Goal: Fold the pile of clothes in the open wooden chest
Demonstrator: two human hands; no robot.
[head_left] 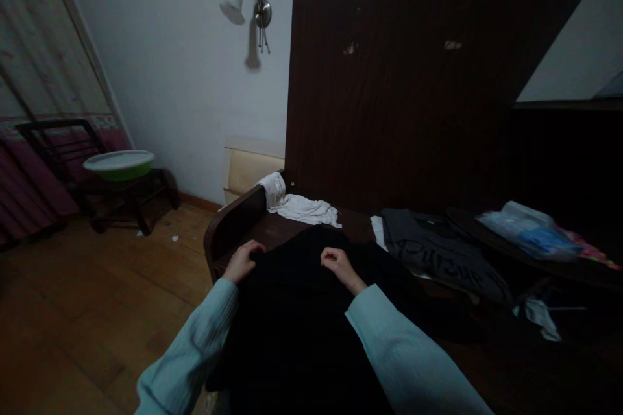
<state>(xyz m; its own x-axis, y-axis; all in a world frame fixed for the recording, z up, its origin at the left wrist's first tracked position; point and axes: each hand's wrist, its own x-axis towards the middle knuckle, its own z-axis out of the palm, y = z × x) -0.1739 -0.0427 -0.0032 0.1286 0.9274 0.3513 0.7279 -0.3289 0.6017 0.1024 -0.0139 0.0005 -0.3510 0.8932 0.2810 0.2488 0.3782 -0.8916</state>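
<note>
A black garment [296,324] lies spread over a dark wooden surface in front of me; its exact cut is lost in the dim light. At its left edge, my left hand [244,260] is closed, pinching the cloth between thumb and fingers. My right hand [339,266] sits over the upper middle of the garment, fingers curled together on the fabric. Just beyond the garment, a crumpled white cloth [306,209] rests on the wood. A dark grey shirt [438,249] with black lettering lies to the right.
A curved wooden armrest [228,224] borders the left end. Behind rises a tall dark wooden panel [389,78]. Plastic-wrapped items [530,233] lie at right. A chair [131,191] holding a green basin [121,167] stands at left; a wall lamp [234,3] hangs above.
</note>
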